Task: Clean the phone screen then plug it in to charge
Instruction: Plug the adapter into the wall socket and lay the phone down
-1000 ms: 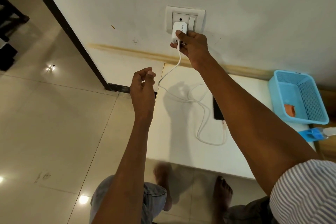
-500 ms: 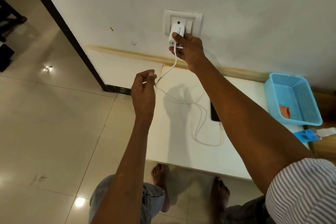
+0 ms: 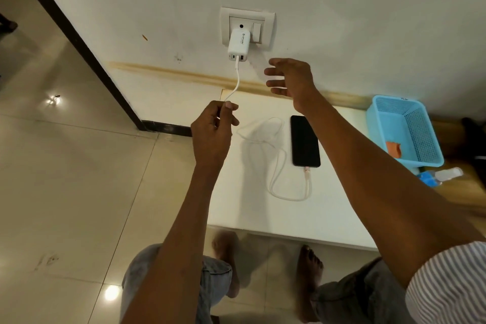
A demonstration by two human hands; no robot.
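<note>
Switch (image 3: 257, 32) sat just above the spread, empty right hand (image 3: 290, 79), the nearer of the hands; left hand (image 3: 213, 130) pinched the cable (image 3: 238, 76) below the charger (image 3: 238, 45).

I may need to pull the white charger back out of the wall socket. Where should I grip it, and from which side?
Pinch the white charger by its two bare flat sides, coming straight from the front, away from the wall. Stay off its lower end, where the cable plugs in, and off the switch to its right.

Bare table (image 3: 328, 208) between phone (image 3: 305, 141) and basket (image 3: 378, 123)
</note>
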